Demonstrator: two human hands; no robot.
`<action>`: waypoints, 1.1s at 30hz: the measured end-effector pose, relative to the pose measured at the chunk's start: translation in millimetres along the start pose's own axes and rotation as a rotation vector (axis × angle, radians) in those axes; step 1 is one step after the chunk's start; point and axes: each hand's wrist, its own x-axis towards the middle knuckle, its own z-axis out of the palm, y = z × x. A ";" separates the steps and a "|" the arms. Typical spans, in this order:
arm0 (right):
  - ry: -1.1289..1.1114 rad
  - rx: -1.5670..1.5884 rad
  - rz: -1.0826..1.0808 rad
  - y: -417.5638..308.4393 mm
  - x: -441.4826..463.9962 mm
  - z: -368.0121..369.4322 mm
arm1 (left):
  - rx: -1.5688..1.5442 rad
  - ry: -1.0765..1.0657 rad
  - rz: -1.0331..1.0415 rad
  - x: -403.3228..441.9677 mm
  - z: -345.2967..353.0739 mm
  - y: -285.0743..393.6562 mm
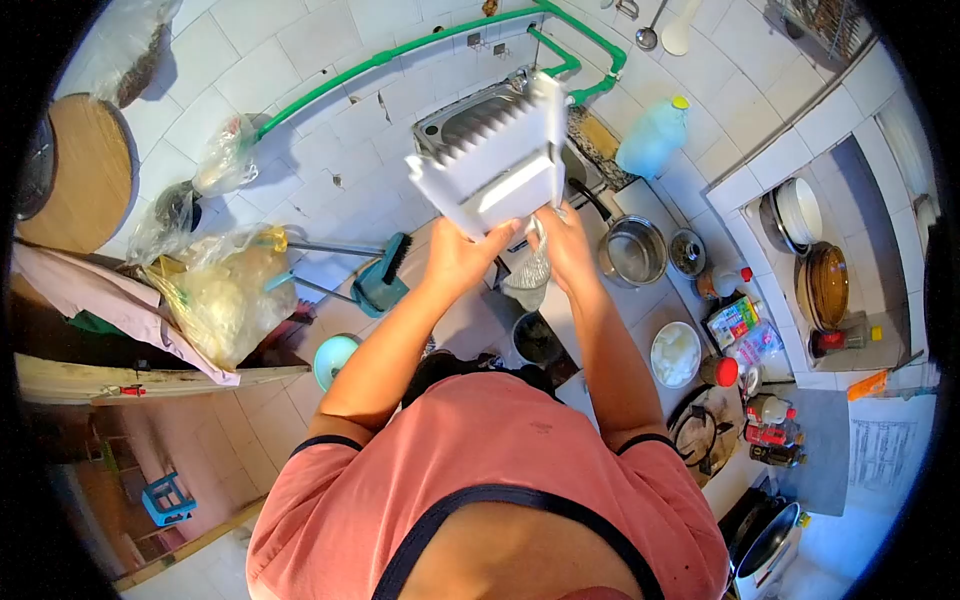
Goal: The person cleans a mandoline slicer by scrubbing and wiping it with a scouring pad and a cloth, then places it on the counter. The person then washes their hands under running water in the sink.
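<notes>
A white plastic rack (505, 185) with a toothed edge is held up in front of me, above the sink (440, 128). My left hand (468, 258) grips its lower left corner, thumb on the near edge. At the lower right, my right hand (565, 250) has its fingers round the rack's edge and a wet grey cloth (528, 282), which hangs down between the two hands. The rack is tilted and covers part of the sink.
A steel pot (637, 250), a white bowl (676, 354) and a red-lidded jar (720, 371) stand on the right counter. A blue bottle (655, 138) is near the wall. Plastic bags (225, 300) and a dustpan (380, 290) lie left; a green pipe (400, 50) crosses the wall.
</notes>
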 end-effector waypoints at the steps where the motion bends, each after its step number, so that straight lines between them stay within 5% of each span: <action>1: -0.006 0.059 -0.006 -5.8 -7.4 1.9 | -0.114 0.000 -0.032 2.3 -3.5 -4.7; 9: 0.154 -0.116 -0.150 16.7 20.4 -0.7 | -0.009 0.067 0.111 -6.7 13.1 3.8; 15: -0.025 0.117 -0.093 2.0 -4.0 5.4 | -0.218 0.065 -0.047 2.4 -4.5 -13.5; 19: 0.092 -0.011 -0.158 27.1 21.0 -2.7 | 0.152 0.060 0.202 -9.7 10.1 -10.8; 21: 0.128 -0.063 -0.256 30.1 24.4 -1.4 | 0.007 0.096 0.053 -6.6 7.2 -3.3; 24: -0.002 0.099 -0.066 -7.6 -10.1 15.3 | -0.149 0.145 0.039 1.3 -5.9 -10.6; 28: -0.195 0.159 -0.088 -16.9 -20.7 6.3 | -0.450 0.096 -0.059 1.8 -16.3 -4.6; 33: -0.233 0.048 -0.199 -13.7 -20.1 3.9 | -0.331 0.084 0.026 -6.7 -14.8 10.6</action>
